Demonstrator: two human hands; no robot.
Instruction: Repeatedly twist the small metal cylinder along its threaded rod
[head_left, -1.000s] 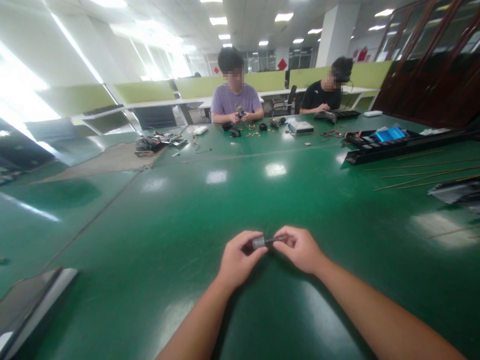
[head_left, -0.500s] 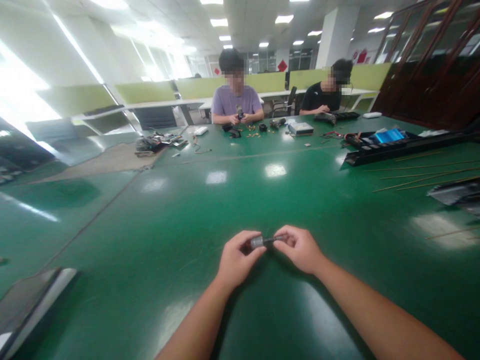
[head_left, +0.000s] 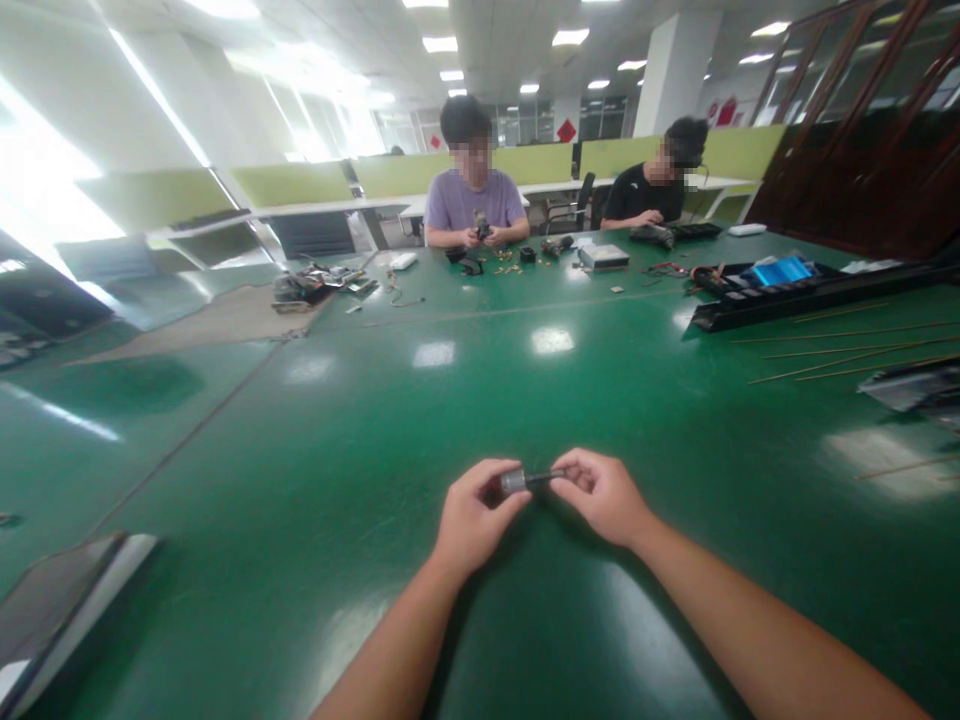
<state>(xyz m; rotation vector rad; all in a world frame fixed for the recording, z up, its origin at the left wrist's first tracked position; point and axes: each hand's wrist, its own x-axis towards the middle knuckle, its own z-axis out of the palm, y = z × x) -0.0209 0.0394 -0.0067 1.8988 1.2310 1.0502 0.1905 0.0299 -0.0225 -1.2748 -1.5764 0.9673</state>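
Note:
Over the near part of the green table, my left hand grips a small grey cylinder between thumb and fingers. A thin dark rod sticks out of its right end. My right hand pinches the far end of that rod with thumb and fingertips. The two hands are a short way apart, with the rod lying roughly level between them. The left end of the cylinder is partly hidden in my left fingers, and the rod's tip is covered by the right ones.
Across the table sit two people, one in a purple shirt and one in black. A pile of parts lies at the far left. On the right are a long black tray and thin rods. A flat panel lies near left.
My right hand has shifted very slightly to the right, and a little more of the dark rod shows. My left hand keeps its hold on the grey cylinder.

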